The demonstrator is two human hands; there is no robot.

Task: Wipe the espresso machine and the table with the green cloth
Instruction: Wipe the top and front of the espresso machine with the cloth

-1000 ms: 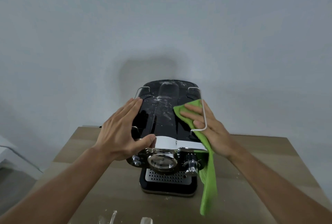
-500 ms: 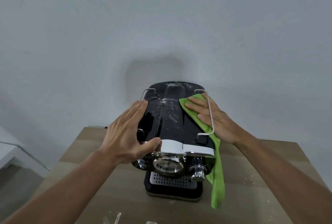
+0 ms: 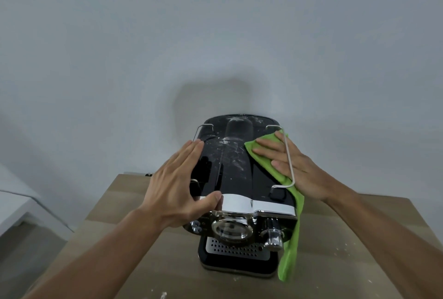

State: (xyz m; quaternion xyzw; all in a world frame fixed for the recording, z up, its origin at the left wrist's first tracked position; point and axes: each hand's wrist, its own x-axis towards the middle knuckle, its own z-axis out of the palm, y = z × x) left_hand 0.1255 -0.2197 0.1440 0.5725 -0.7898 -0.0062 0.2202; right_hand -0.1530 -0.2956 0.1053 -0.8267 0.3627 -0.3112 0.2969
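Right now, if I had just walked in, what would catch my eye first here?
A glossy black espresso machine stands in the middle of a wooden table, its top smeared with whitish streaks. The right hand presses a bright green cloth flat on the machine's top right, one end dangling down the side. The left hand lies spread on the top left.

Both arms reach forward, left hand and right hand flat, fingers extended.

Grey wall behind — white ledge (far left).
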